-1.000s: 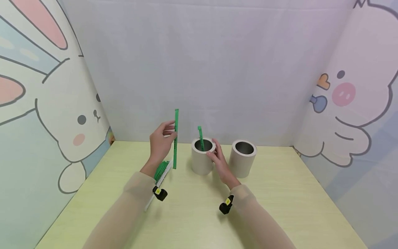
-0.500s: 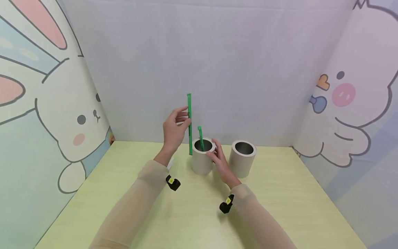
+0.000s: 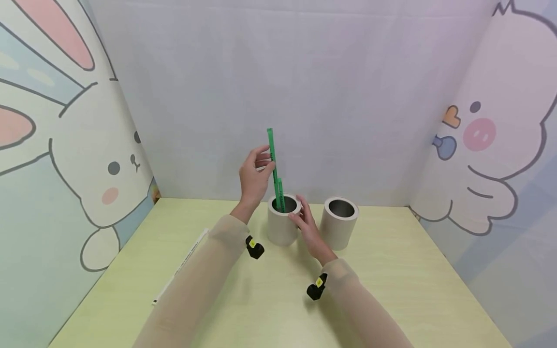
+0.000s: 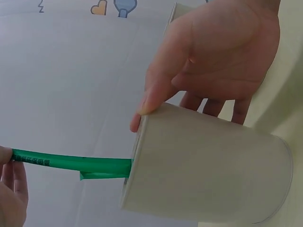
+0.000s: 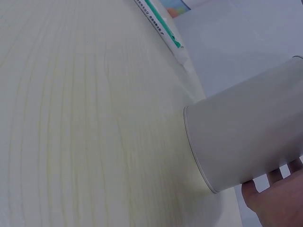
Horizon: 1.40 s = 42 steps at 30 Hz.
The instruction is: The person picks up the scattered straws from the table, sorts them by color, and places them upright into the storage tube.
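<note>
My left hand [image 3: 253, 180] pinches a long green wrapped straw [image 3: 271, 145] between thumb and fingers. The straw's lower end is inside the mouth of a white cylindrical cup [image 3: 282, 231], and it leans slightly left. Another green wrapped straw [image 3: 280, 186] stands in the same cup, with only its upper part above the rim. At the cup's right side, my right hand [image 3: 310, 231] grips it, thumb at the rim [image 4: 142, 125] and the other fingers along the far side. The dark cup interior hides both straws' lower ends.
A second white cup [image 3: 338, 232] stands just right of my right hand. On the table's left lies a long white wrapped straw [image 3: 184, 263], partly behind my left sleeve. Beside it, the right wrist view shows a green straw [image 5: 163, 23]. A pale cloth backdrop [image 3: 278, 96] rises behind.
My left hand has moved right and up, carrying the green straw from left of the cup; the straw's lower end is now inside it. My right hand has stayed on the cup.
</note>
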Available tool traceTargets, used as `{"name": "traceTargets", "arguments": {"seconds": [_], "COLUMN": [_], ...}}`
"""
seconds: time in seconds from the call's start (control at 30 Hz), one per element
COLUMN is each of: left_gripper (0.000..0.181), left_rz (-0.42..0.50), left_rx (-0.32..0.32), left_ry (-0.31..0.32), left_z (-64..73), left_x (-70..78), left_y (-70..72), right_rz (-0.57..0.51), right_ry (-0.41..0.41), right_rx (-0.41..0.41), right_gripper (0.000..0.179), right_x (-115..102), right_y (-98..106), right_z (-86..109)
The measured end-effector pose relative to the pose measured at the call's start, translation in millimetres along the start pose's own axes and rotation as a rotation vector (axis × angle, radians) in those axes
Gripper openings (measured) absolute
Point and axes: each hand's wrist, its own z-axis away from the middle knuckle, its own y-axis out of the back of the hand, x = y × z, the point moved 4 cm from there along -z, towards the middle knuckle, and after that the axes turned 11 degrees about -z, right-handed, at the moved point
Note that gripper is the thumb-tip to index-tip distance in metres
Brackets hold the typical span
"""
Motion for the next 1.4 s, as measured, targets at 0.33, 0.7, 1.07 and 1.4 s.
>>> {"name": "traceTargets", "arguments": {"seconds": [0.33, 0.7, 1.07, 1.4], "left_gripper": [0.044, 0.048, 0.05, 0.051], "left_rz": [-0.004, -0.055, -0.137, -0.306], "left_rx": [-0.017, -0.069, -0.136, -0.241], "left_ry": [0.101, 0.149, 0.063, 0.051], "left_z": [17.6, 32.6, 29.0, 34.8], "left_x": [-32.8, -57.3, -59.4, -57.8], "left_y": [-15.0, -15.8, 24.7, 82.4], "right_rz": [-0.007, 0.008, 0.013, 0.006], "right_ry": [0.0, 0.002, -0.004, 0.012], "right_rx": [-0.013, -0.016, -0.005, -0.015], "right_gripper": [0.069, 0.068, 0.068, 0.07], "right_x": [2, 2, 2, 3], "right_y": [0, 0, -1, -1], "right_z": [0.1, -0.6, 0.6, 0.4]}}
